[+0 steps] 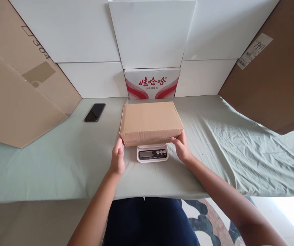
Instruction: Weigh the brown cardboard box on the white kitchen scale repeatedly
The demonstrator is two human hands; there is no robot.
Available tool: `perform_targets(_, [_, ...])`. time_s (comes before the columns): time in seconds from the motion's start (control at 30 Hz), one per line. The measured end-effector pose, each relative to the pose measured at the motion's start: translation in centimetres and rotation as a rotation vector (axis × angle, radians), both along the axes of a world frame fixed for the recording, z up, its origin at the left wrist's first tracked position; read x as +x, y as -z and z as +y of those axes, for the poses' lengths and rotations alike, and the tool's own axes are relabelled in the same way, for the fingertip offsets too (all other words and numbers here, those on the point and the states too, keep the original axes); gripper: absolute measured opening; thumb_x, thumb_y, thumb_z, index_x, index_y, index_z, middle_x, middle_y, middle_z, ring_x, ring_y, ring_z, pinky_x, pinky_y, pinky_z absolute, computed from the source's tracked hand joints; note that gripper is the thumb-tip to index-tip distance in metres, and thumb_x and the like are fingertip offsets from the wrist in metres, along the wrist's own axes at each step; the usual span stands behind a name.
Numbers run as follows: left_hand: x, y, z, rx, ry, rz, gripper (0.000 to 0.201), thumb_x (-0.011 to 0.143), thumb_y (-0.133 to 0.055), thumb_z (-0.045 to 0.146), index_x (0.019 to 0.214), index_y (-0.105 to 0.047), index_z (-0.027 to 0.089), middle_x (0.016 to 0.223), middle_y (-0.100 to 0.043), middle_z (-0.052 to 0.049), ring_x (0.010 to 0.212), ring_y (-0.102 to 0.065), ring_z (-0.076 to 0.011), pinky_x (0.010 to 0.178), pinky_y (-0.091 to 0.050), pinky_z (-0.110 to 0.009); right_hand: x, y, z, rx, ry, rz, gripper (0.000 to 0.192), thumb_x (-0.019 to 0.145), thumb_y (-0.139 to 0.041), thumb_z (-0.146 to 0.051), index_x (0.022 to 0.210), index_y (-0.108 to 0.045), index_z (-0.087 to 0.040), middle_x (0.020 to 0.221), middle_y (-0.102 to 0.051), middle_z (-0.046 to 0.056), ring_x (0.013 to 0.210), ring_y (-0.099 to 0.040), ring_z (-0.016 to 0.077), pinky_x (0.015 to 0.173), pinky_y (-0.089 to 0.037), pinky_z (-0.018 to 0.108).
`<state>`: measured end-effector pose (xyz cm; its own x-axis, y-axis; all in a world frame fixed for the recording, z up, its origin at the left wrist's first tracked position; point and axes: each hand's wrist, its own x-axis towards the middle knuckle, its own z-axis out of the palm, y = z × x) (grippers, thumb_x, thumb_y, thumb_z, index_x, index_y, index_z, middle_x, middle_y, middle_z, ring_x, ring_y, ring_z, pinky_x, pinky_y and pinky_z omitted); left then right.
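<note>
A closed brown cardboard box (150,121) rests on a small white digital scale (152,153) in the middle of the table. My left hand (117,158) touches the box's near left corner. My right hand (181,147) touches its near right corner, fingers under the edge. The scale's display and buttons show just below the box, between my two hands. Most of the scale's platform is hidden under the box.
A pale green cloth (226,150) covers the table. A black phone (95,112) lies at the back left. A red-and-white printed carton (152,83) stands behind the box against white panels. Large cardboard sheets lean at left (16,99) and right (272,82).
</note>
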<state>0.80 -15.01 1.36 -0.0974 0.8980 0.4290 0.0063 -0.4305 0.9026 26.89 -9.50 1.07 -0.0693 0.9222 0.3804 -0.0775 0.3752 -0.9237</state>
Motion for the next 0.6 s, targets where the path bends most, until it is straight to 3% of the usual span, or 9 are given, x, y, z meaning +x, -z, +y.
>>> perform_targets(0.2, [-0.2, 0.0, -0.1, 0.003, -0.002, -0.008, 0.089, 0.091, -0.038, 0.081, 0.16, -0.04, 0.024, 0.166, -0.043, -0.013, 0.157, -0.034, -0.0364, 0.127, -0.032, -0.049, -0.2, -0.5, -0.1, -0.001, -0.012, 0.04, 0.081, 0.081, -0.068, -0.054, 0.154, -0.038, -0.035, 0.163, -0.046, 0.003, 0.156, -0.037, 0.0315, 0.13, -0.033, 0.053])
perform_targets(0.4, [-1.6, -0.2, 0.2, 0.128, -0.223, -0.101, 0.075, 0.094, -0.035, 0.077, 0.158, -0.041, 0.038, 0.174, -0.028, 0.002, 0.163, -0.018, -0.0282, 0.133, -0.019, -0.048, 1.4, -2.1, 0.9, -0.002, 0.107, 0.185, 0.077, 0.086, -0.057, -0.052, 0.157, -0.03, -0.041, 0.171, -0.033, -0.002, 0.163, -0.025, 0.0321, 0.132, -0.024, 0.064])
perform_targets(0.6, [-1.5, -0.2, 0.5, 0.057, -0.116, -0.121, 0.078, 0.091, -0.04, 0.08, 0.157, -0.044, 0.038, 0.174, -0.029, 0.001, 0.163, -0.019, -0.0292, 0.133, -0.021, -0.047, 1.3, -1.7, 1.2, -0.061, 0.105, 0.127, 0.084, 0.084, -0.056, -0.059, 0.159, -0.024, -0.04, 0.174, -0.028, 0.0, 0.163, -0.025, 0.0318, 0.131, -0.027, 0.065])
